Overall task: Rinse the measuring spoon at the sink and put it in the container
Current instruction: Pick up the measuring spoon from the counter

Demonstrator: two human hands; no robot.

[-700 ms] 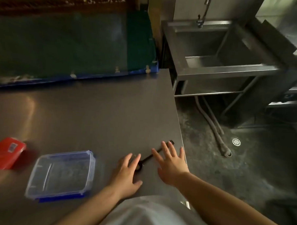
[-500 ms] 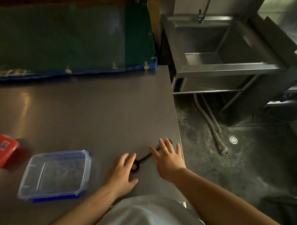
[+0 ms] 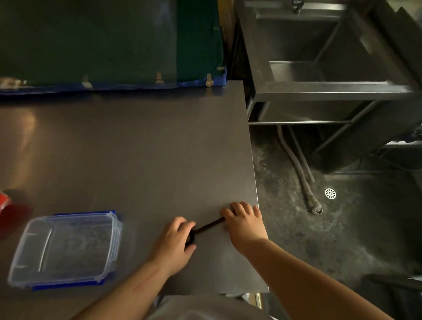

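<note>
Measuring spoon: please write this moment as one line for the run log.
phase: pickup | measuring spoon: on table | left hand: at bowl | right hand: on handle | container: empty | sink: not reached

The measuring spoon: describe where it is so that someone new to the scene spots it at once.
Start at the steel table and go to its near right corner, where both hands meet. The measuring spoon lies there, its bowl under the left hand and its handle end under the right hand. It is the only thin, dark item there.
</note>
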